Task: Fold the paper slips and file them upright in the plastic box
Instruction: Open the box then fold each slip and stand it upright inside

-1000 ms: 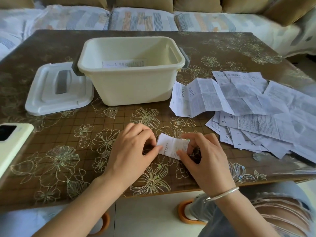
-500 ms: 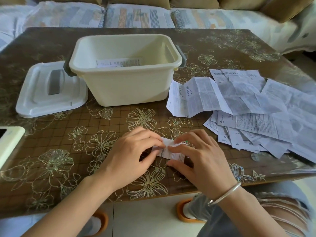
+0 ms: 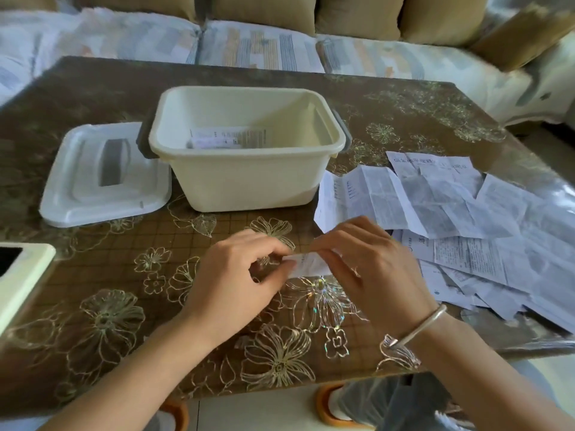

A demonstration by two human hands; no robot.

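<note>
Two hands meet low over the brown flowery tabletop (image 3: 93,275), near its front edge. The left hand (image 3: 236,275) and the right hand (image 3: 373,275) each pinch one end of a small folded paper slip (image 3: 308,265), with thumbs and fingers curled on it. I cannot tell if the slip touches the tabletop.

Behind the hands, in the middle, stands the cream plastic box (image 3: 249,181) with its top open. A few filed slips (image 3: 227,138) sit inside by the far wall. The white lid (image 3: 77,194) lies flat just beside the box, on the left.

On the right a big pile of slips (image 3: 466,228) lies spread out, one over the other (all covered in tiny print). A silver bracelet (image 3: 420,328) is on the right wrist. A cream thing with a dark screen (image 3: 18,275) pokes in at the left edge. A sofa (image 3: 249,48) is behind the tabletop.
</note>
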